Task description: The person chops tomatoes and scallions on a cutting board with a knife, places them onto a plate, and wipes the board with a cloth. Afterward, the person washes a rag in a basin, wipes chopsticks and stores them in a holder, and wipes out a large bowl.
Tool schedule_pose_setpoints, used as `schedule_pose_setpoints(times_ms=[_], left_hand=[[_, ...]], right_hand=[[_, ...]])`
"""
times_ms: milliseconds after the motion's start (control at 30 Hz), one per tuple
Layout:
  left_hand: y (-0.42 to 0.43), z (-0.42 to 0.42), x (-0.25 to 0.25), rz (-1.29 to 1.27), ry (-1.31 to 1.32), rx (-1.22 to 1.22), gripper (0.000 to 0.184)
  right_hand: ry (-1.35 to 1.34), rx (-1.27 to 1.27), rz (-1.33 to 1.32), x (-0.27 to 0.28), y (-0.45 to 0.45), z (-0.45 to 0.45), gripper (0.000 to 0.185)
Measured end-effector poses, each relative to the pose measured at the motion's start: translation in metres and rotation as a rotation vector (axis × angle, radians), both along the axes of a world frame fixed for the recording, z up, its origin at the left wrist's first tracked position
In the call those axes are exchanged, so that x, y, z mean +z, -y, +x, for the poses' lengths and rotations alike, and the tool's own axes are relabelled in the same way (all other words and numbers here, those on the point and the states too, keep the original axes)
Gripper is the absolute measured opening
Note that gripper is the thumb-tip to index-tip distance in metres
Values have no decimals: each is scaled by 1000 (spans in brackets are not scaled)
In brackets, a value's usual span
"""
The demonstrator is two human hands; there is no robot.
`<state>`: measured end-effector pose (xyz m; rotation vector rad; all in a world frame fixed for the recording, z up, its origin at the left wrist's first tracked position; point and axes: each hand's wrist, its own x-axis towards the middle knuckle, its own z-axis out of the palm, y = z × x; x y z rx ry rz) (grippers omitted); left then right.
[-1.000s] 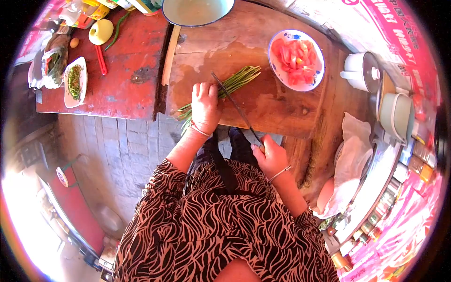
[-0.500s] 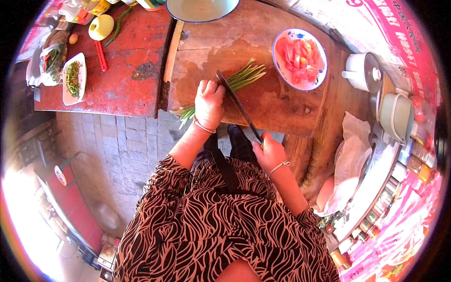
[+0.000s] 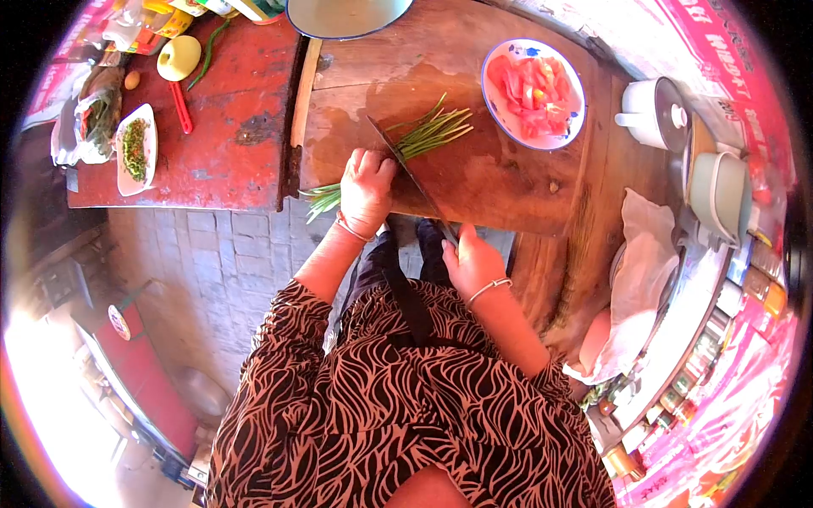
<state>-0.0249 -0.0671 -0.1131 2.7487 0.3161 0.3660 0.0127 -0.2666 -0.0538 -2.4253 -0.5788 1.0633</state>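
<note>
My left hand (image 3: 368, 188) is closed around a bundle of long green stalks (image 3: 434, 135) lying on the wooden board (image 3: 500, 182). The stalks stick out on both sides of the hand, and their left ends hang past the board's front edge. My right hand (image 3: 474, 261) grips the handle of a knife (image 3: 421, 188). Its dark blade lies across the bundle, just right of my left fingers. Right of the stalks is a blue-rimmed bowl (image 3: 577, 118) of cut red pieces.
On the red table (image 3: 229, 169) at left are a dish (image 3: 149, 169) of chopped green bits, a pale round fruit or vegetable (image 3: 179, 58), a red-handled tool (image 3: 181, 108) and an egg (image 3: 132, 80). An enamel basin (image 3: 349, 17) stands at the back, a lidded pot (image 3: 645, 114) at right.
The knife and both hands have shifted slightly left in view. The right part of the bundle is more spread out than before. Both hands keep their grips.
</note>
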Motion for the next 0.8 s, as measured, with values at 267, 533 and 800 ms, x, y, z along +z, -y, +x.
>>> schedule_pose_setpoints(times_ms=[267,533,800], left_hand=[[-39,4,0,54,81,120,14],[-61,72,-20,74,24,85,15],[-6,139,-44,-96,-45,37,15]], right_hand=[[-88,-186,297,-7,22,7,29],[-106,-430,383,1,57,5,25],[-168,-621,388,3,85,17,23]])
